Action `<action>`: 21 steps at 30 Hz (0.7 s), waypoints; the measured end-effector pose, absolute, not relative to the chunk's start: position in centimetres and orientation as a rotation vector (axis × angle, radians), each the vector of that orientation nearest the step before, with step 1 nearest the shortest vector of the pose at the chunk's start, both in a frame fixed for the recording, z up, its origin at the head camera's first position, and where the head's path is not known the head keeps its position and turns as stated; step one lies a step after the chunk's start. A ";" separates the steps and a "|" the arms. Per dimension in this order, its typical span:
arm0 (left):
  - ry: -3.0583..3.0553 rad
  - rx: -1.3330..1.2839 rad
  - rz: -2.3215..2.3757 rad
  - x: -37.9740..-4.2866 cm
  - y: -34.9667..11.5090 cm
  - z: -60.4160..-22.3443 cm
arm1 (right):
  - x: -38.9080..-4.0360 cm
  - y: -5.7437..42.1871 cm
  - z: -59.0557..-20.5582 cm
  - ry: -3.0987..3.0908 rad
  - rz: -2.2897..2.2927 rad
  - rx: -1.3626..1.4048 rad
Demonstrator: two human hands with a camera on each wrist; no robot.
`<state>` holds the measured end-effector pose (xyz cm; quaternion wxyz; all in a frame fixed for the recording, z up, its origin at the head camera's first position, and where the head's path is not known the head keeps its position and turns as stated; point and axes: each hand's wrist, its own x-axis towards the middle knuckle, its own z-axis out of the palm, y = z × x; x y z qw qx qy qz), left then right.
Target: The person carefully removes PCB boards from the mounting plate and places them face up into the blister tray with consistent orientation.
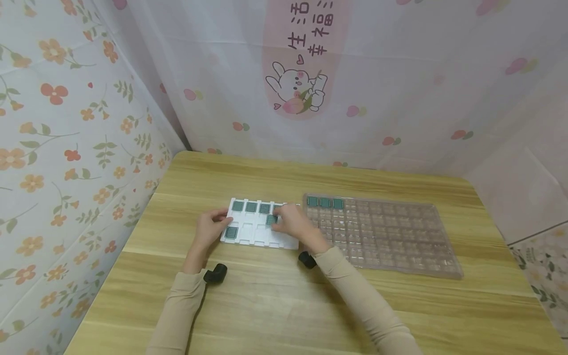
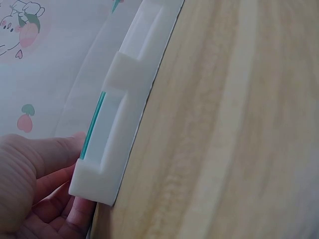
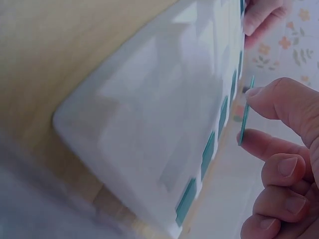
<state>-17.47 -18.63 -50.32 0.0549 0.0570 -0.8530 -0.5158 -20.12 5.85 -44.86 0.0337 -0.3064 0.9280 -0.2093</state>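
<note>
A white foam-like tray point(image 1: 248, 219) with moulded pockets lies on the table, several square green chips along its far row. One more green chip point(image 1: 231, 232) sits in the near left pocket. At the tray's left end, my left hand point(image 1: 210, 228) grips the edge, thumb on top and the other fingers at the side. Thumb and index finger of my right hand point(image 1: 293, 222) pinch a thin green chip point(image 3: 246, 110) by opposite edges, above the tray's right half. In the right wrist view that chip is edge-on and apart from the tray; its other fingers are curled.
A clear plastic tray point(image 1: 399, 241) with many small pockets lies to the right, three green chips point(image 1: 325, 202) in its far left corner. The wooden table point(image 1: 266, 305) meets a printed cloth point(image 1: 377, 88) at the back. Black wrist cameras point(image 1: 216, 274) sit on both wrists.
</note>
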 end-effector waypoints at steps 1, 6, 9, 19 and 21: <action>-2.592 0.169 -1.562 -17.5 -18.6 -50.3 | -20.2 6.0 -44.9 2.867 -0.622 -0.941; -2.589 0.165 -1.573 -17.5 -18.6 -50.2 | -20.5 6.9 -44.9 2.893 -0.593 -0.909; -2.581 0.157 -1.577 -17.4 -18.6 -50.2 | -20.6 7.5 -44.8 2.877 -0.643 -0.875; -2.582 0.146 -1.577 -17.5 -18.6 -50.2 | -21.1 9.4 -44.2 2.908 -0.686 -0.816; -2.585 0.148 -1.575 -17.5 -18.6 -50.3 | -21.2 9.8 -44.1 2.917 -0.675 -0.815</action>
